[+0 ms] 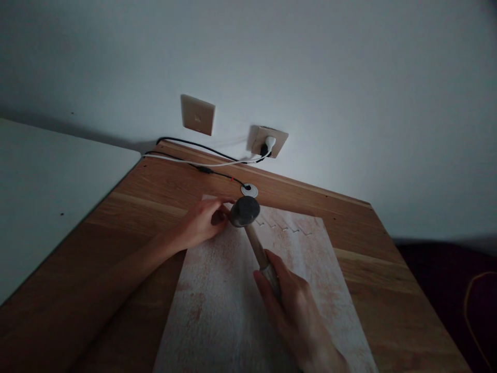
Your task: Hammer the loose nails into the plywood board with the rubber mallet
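My right hand (289, 305) is wrapped round the wooden handle of a rubber mallet (245, 212), whose dark head hovers over the far left part of a pale, whitewashed board (217, 300) lying on the wooden table (128, 207). My left hand (204, 221) rests at the board's far left corner, right beside the mallet head, with its fingers curled in a pinch on something too small to make out. A zigzag row of notches (285, 225) runs across the board to the right of the mallet head.
A white cable grommet (249, 189) sits in the table just beyond the board. Black and white cables (202, 160) run along the table's back edge to a wall socket (268, 141). A second wall plate (198, 114) is to its left. A white surface (50, 181) adjoins the table's left side.
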Available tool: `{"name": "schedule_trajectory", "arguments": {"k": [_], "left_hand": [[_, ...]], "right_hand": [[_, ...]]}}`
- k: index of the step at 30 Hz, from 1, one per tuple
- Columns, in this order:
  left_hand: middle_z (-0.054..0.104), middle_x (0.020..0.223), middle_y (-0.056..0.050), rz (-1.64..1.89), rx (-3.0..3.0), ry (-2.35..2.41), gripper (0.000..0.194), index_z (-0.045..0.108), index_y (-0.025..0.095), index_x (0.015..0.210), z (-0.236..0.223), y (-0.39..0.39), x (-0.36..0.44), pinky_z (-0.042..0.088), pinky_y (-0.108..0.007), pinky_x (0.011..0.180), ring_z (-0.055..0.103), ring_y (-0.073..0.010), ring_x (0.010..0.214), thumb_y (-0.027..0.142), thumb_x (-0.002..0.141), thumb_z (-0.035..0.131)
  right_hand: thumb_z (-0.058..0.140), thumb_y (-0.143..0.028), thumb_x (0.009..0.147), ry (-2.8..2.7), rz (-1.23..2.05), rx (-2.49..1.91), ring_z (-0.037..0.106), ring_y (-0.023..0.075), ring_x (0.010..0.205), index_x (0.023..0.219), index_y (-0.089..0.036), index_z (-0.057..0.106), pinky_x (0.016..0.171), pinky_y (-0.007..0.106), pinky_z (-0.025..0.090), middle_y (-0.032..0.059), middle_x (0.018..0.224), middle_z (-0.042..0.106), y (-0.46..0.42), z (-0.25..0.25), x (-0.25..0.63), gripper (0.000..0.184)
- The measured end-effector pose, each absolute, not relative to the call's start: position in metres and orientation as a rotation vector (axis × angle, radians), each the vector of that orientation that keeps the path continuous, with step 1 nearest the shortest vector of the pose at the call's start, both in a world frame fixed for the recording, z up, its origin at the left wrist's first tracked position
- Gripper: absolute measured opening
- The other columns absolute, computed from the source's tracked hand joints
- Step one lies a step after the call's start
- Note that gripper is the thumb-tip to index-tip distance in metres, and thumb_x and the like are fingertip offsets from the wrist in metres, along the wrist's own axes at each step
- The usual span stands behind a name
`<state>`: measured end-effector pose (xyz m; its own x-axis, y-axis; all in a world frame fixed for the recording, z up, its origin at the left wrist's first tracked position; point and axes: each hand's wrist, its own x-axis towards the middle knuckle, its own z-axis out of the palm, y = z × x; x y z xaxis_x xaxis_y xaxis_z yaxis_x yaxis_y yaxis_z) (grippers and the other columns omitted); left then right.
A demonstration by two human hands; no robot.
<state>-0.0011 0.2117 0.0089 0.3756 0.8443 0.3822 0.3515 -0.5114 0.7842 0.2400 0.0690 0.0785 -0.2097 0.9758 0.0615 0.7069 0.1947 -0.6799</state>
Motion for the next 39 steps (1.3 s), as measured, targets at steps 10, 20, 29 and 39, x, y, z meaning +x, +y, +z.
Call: {"name": "schedule_trajectory", "arguments": {"k": [10,20,29,39], "left_hand": [[0.079,0.097,-0.002,1.025,2.032,1.090,0.048,0.070,0.020,0.132,0.010,0.212,0.001,0.055,-0.028,0.077,0.072,-0.0159,0.082,0.006,0.086,0.074],[0.079,0.093,0.000,1.042,2.023,1.046,0.039,0.070,0.021,0.127,0.006,0.212,0.000,0.056,-0.029,0.080,0.072,-0.0154,0.081,0.013,0.089,0.074],[0.081,0.104,-0.005,1.058,2.068,1.049,0.046,0.069,0.020,0.130,0.005,0.214,0.001,0.058,-0.029,0.080,0.075,-0.0175,0.088,0.008,0.086,0.072],[0.079,0.095,-0.001,1.051,2.027,1.017,0.041,0.069,0.021,0.129,0.005,0.214,0.000,0.057,-0.027,0.076,0.073,-0.0152,0.080,0.011,0.089,0.073]], "right_hand": [[0.049,-0.040,0.112,-2.017,0.678,-1.605,0.076,0.0219,0.065,0.136,-0.004,0.065,0.065,0.033,0.065,0.0096,0.080,0.078,0.072,0.074,0.243,0.047],[0.053,-0.040,0.110,-1.894,0.565,-1.649,0.068,0.0177,0.055,0.134,-0.010,0.067,0.060,0.032,0.064,0.0039,0.076,0.075,0.063,0.087,0.238,0.041],[0.047,-0.040,0.113,-2.027,0.611,-1.601,0.076,0.0221,0.063,0.137,-0.003,0.065,0.063,0.034,0.066,0.0103,0.079,0.078,0.071,0.071,0.240,0.048],[0.051,-0.041,0.112,-1.956,0.597,-1.643,0.072,0.0184,0.059,0.140,-0.011,0.064,0.062,0.031,0.065,0.0045,0.079,0.075,0.062,0.071,0.242,0.043]]}}
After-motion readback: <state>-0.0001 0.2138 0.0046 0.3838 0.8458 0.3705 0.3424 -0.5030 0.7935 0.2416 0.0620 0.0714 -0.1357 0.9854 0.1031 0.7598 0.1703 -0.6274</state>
